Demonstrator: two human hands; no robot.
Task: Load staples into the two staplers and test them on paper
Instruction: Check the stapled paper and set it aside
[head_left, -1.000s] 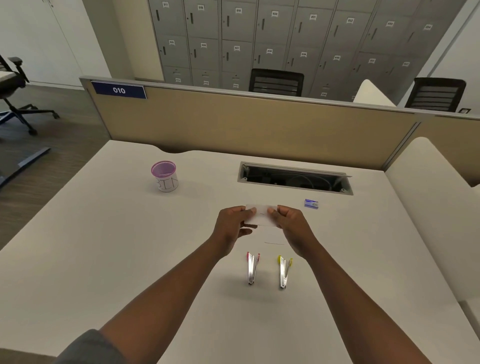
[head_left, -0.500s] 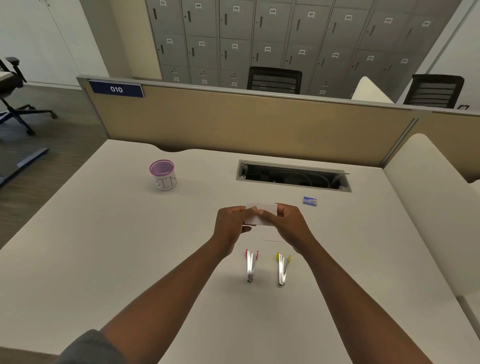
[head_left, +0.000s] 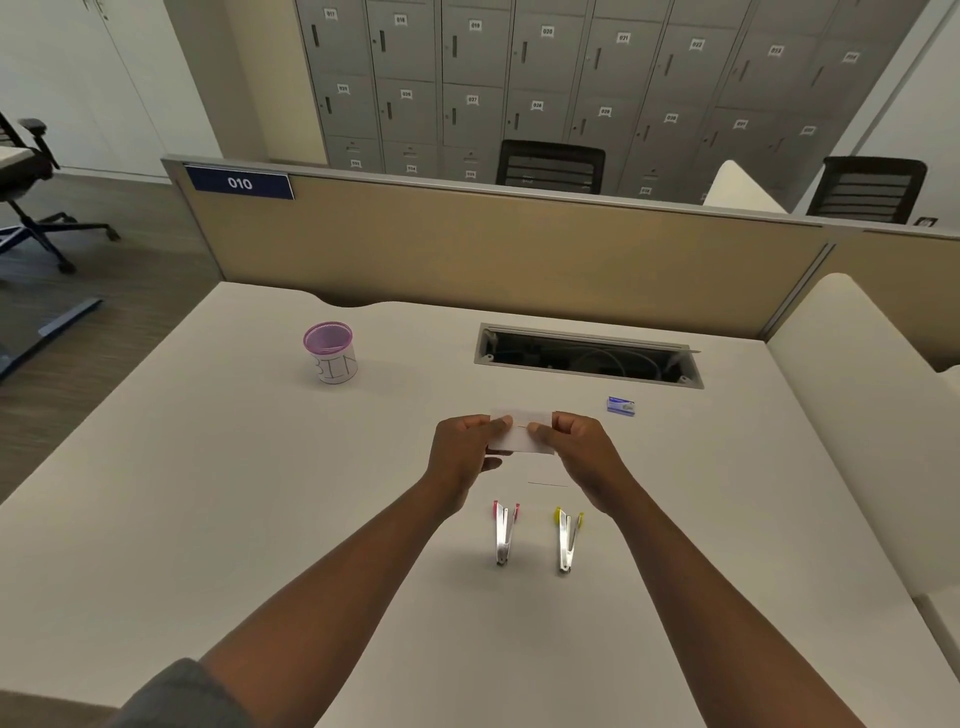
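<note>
Nearest on the desk (head_left: 208, 519), the pink stapler (head_left: 504, 532) and yellow stapler (head_left: 567, 540) lie side by side. Just beyond them, left hand (head_left: 465, 449) and right hand (head_left: 579, 449) pinch a small paper (head_left: 522, 439). Farther right sits the staple box (head_left: 621, 406).

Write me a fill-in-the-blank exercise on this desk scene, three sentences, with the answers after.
1. Both hands hold one white ____ above the desk.
2. The stapler with pink ends lies to the ____ of the stapler with yellow ends.
3. The cup with the purple rim bears the word ____.

Answers: paper; left; BIN
</note>
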